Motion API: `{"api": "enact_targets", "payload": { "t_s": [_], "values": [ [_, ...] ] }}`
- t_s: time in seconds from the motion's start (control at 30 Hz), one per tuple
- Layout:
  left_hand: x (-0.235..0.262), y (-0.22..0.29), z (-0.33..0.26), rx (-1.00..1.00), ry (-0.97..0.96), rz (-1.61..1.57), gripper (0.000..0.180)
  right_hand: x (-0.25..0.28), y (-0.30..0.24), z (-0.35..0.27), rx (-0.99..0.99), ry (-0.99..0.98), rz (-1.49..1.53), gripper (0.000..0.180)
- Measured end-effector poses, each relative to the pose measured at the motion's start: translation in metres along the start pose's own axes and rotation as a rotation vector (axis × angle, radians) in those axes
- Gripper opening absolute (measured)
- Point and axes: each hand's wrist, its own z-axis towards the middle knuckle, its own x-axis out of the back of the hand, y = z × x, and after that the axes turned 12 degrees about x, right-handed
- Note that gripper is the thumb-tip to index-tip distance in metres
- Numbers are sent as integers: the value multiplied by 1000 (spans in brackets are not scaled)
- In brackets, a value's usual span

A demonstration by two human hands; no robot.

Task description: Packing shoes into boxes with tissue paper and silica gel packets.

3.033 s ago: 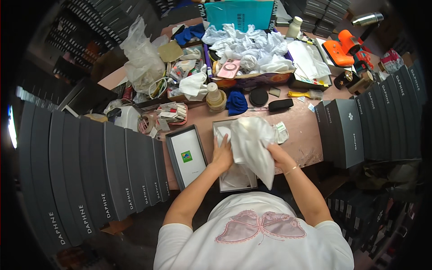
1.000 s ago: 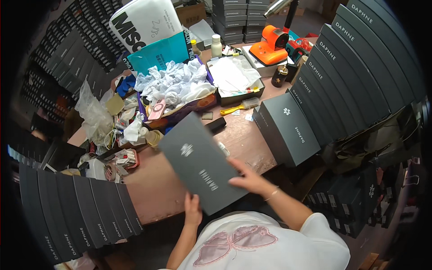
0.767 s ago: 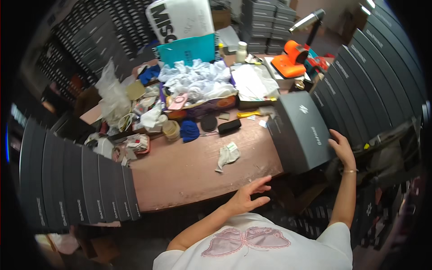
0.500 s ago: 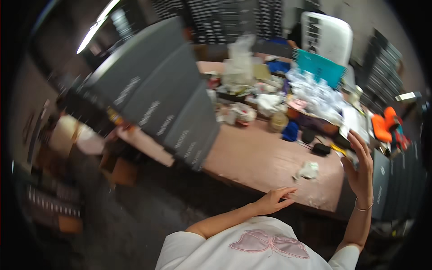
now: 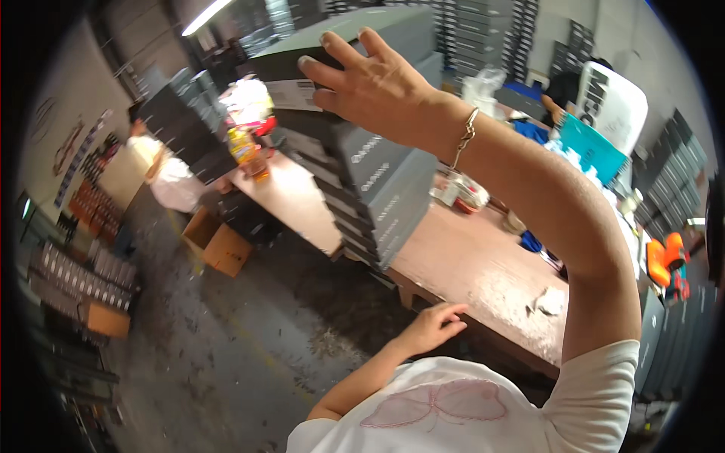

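My right hand is raised across the view, its fingers spread over the near side of the top box in a tall stack. Whether the fingers touch that dark grey lidded box I cannot tell. Below it, more dark grey shoebox-like boxes are piled on the table's left part. My left hand hangs low by the table's front edge, thumb and fingers loosely apart and nothing in them. A crumpled pale scrap lies on the pinkish tabletop.
Another table stands to the left, with a yellow bottle and a dark box stack. An open cardboard box is on the floor. At the right are a teal folder, a white chair back and an orange tool.
My right hand has swung left and up from the table's right side to the top of the box stack. My left hand stays low. The view has turned left.
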Motion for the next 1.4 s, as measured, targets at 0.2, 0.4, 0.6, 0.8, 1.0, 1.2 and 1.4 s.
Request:
{"api": "enact_targets", "payload": {
  "t_s": [0.2,0.4,0.6,0.8,1.0,1.2,1.4],
  "values": [
    [29,26,49,-205,105,-693,47,73,5,-179,-271,229,370,19],
    [0,43,101,-264,-106,-1113,45,155,-142,-315,-242,215,741,23],
    [-102,-106,133,475,-246,-1256,45,151,-247,-369,-935,162,1226,24],
    [-97,-151,181,704,-63,-674,53,103,-331,-438,-1861,-134,1110,42],
    [-107,-121,199,866,-120,-970,46,68,-337,-497,-2688,-211,1793,49],
    [-78,-76,195,704,-89,-906,49,87,-271,-466,-2803,665,1948,52],
    [37,-64,213,447,-209,-588,74,42,-301,-362,-1966,-161,1636,50]
  ]
}}
